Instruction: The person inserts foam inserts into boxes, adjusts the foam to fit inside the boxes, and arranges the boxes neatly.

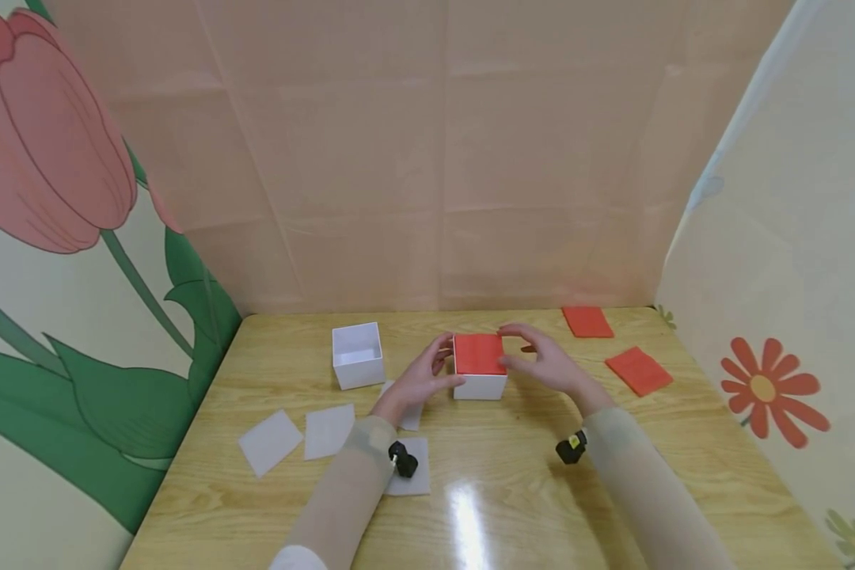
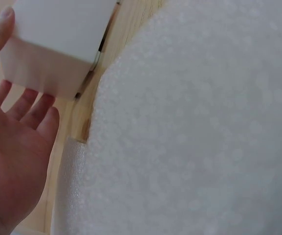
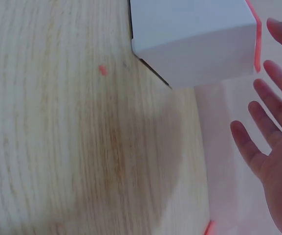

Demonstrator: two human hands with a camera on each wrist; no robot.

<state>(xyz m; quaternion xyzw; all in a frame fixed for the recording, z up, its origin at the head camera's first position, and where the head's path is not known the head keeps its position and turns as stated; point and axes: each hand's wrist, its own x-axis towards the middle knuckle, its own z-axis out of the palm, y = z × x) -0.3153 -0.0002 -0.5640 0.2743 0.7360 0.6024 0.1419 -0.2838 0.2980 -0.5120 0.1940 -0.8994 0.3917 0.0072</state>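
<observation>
A white open-topped box (image 1: 480,387) stands on the wooden table, with a red square sheet (image 1: 479,354) lying over its top. My left hand (image 1: 427,376) is at the box's left side, thumb by the near corner and fingers toward the far corner. In the left wrist view, the fingertips (image 2: 43,98) meet the edge of the white box (image 2: 53,58). My right hand (image 1: 545,360) is at the right side, its fingertips by the red sheet's edge. From the right wrist, those spread fingers (image 3: 268,120) appear beside the box (image 3: 199,44); contact is hard to tell.
Another white box (image 1: 359,372), uncovered, stands left. Several white foam squares (image 1: 329,431) lie on the left and near the front, one partly under my left arm. Two red squares (image 1: 639,370) lie on the right. A pink cloth wall (image 1: 442,158) rises behind the table.
</observation>
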